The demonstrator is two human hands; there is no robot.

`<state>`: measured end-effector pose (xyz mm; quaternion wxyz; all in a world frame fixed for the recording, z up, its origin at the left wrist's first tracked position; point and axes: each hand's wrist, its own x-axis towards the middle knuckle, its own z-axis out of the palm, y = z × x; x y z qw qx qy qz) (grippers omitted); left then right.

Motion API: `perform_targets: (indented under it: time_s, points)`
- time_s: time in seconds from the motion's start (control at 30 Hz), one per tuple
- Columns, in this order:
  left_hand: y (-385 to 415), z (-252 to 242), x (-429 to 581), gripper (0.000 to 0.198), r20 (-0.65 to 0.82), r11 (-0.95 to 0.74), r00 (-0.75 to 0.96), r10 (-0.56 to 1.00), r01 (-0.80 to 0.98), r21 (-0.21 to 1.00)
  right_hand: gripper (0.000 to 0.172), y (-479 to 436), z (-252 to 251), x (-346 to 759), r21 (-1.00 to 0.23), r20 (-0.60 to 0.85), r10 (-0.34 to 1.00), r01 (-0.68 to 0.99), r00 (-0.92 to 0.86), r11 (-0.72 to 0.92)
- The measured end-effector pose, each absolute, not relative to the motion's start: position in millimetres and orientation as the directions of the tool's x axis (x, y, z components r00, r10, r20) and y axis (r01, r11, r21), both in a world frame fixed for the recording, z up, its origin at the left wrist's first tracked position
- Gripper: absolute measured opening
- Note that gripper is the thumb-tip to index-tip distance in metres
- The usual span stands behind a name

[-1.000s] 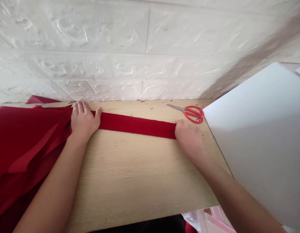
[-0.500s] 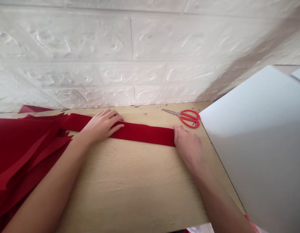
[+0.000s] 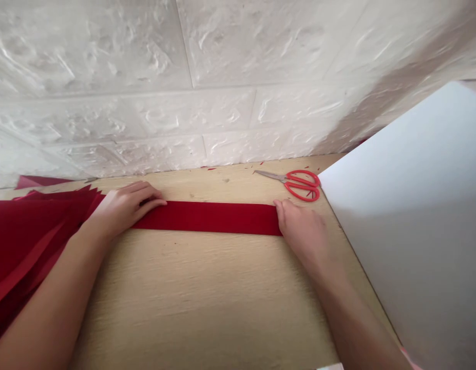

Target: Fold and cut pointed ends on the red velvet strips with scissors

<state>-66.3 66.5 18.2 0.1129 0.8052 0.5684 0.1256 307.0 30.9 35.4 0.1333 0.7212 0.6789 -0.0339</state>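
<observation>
A long, flat strip of red fabric (image 3: 214, 218) lies across the pale wooden table. Its right end is gripped by my right hand (image 3: 301, 226), fingers curled in a fist with the thumb side at the edge. Over the strip's left part is my left hand (image 3: 126, 208), with thumb and fingers brought together on the cloth. Beyond that hand, the strip's far left end is hidden. Just behind my right hand rests a pair of scissors (image 3: 289, 183) with red handles, blades pointing left.
Layered red fabric (image 3: 25, 231) is heaped at the left. A white textured brick-pattern wall (image 3: 222, 113) rises along the table's (image 3: 207, 298) back edge. A large white panel (image 3: 411, 205) stands at the right. Small red scraps (image 3: 211, 169) lie near the wall.
My left hand has slid left along the strip, leaving a longer stretch of it visible and straighter. My right hand still holds the right end. The view has shifted slightly.
</observation>
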Motion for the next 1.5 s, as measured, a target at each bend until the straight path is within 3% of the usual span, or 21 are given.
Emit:
perform_targets:
  time_s: [0.13, 0.27, 0.4, 0.53, 0.7, 0.9, 1.03, 1.07, 1.13, 1.2, 1.3, 1.5]
  points:
    - [60, 19, -63, 0.043, 0.023, -0.241, 0.254, 0.967, 0.879, 0.411, 0.047, 32, 38, 306, 0.156, -0.265, 0.961, 0.987, 0.081, -0.040]
    - [60, 15, -62, 0.037, 0.058, -0.030, 0.000, 0.998, 0.856, 0.515, 0.049, 31, 34, 305, 0.205, -0.220, 0.974, 0.979, 0.055, -0.009]
    - [64, 12, -66, 0.037, 0.122, 0.150, -0.239, 0.963, 0.857, 0.494, 0.049, 28, 31, 302, 0.247, -0.186, 0.981, 0.969, 0.056, -0.008]
    - [67, 10, -73, 0.036, 0.081, 0.265, -0.339, 0.937, 0.843, 0.469, 0.049, 26, 35, 298, 0.254, -0.198, 0.978, 0.967, 0.062, -0.010]
    - [70, 5, -71, 0.034, 0.086, 0.265, -0.315, 0.945, 0.893, 0.364, 0.052, 26, 35, 295, 0.269, -0.178, 0.983, 0.963, 0.049, 0.000]
    - [84, 22, -54, 0.040, 0.124, 0.200, -0.203, 0.971, 0.979, 0.041, 0.047, 30, 39, 295, 0.238, -0.251, 0.966, 0.971, 0.061, 0.001]
    - [55, 50, -10, 0.050, 0.321, 0.084, -0.098, 0.942, 0.995, 0.057, 0.047, 32, 39, 297, 0.217, -0.237, 0.968, 0.976, 0.080, -0.027]
    - [39, 53, 7, 0.052, 0.366, 0.006, -0.035, 0.930, 0.997, 0.080, 0.047, 32, 39, 297, 0.209, -0.236, 0.968, 0.977, 0.086, -0.036]
    - [4, 49, 44, 0.055, 0.378, -0.328, 0.274, 0.885, 0.941, 0.087, 0.047, 32, 39, 298, 0.199, -0.246, 0.965, 0.979, 0.091, -0.041]
    - [-23, 35, 75, 0.073, 0.298, -0.528, 0.493, 0.817, 0.848, 0.045, 0.047, 33, 39, 298, 0.197, -0.260, 0.962, 0.980, 0.089, -0.038]
    - [-36, 7, 91, 0.091, 0.173, -0.453, 0.437, 0.883, 0.889, 0.068, 0.047, 32, 40, 298, 0.208, -0.266, 0.960, 0.978, 0.087, -0.030]
    - [-10, -10, 65, 0.084, 0.003, -0.197, 0.198, 0.980, 0.970, 0.145, 0.044, 32, 39, 299, 0.212, -0.269, 0.960, 0.977, 0.079, -0.021]
